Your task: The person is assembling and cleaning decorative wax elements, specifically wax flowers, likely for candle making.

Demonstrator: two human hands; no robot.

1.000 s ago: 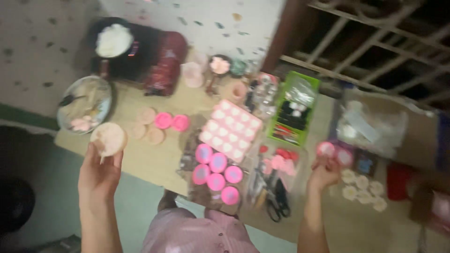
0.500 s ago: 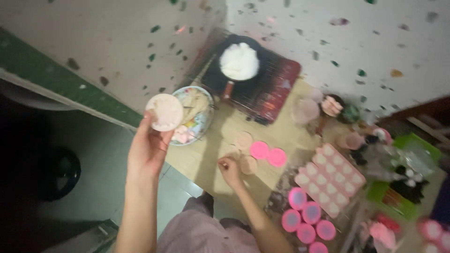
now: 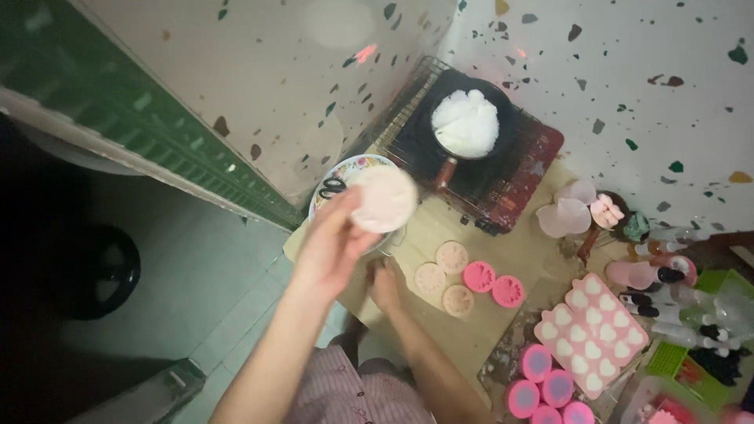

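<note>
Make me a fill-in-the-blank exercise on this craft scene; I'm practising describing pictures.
1. The left hand holds up a round pale disc, coloured ____.
2. The black pan on the red stove holds something ____ in colour.
3. The pink tray has cavities shaped like ____.
4. The right hand rests on the ____ mat.

Missing words: pink; white; hearts; tan

Round pale pink disc (image 3: pixel 382 199): matt, slightly chalky face, held in the left hand (image 3: pixel 334 243).
Floor mat (image 3: pixel 471 330): brown, paper-like or card, matt.
Heart mould tray (image 3: pixel 591 334): pink, soft-looking plastic or silicone, dull sheen.
Round moulds (image 3: pixel 493 283): bright pink, same smooth finish.
Rack (image 3: pixel 408 118): thin metal wire.
Pan (image 3: pixel 471 137): dark, matt.
Wall (image 3: pixel 259 86): speckled terrazzo, smooth.
</note>
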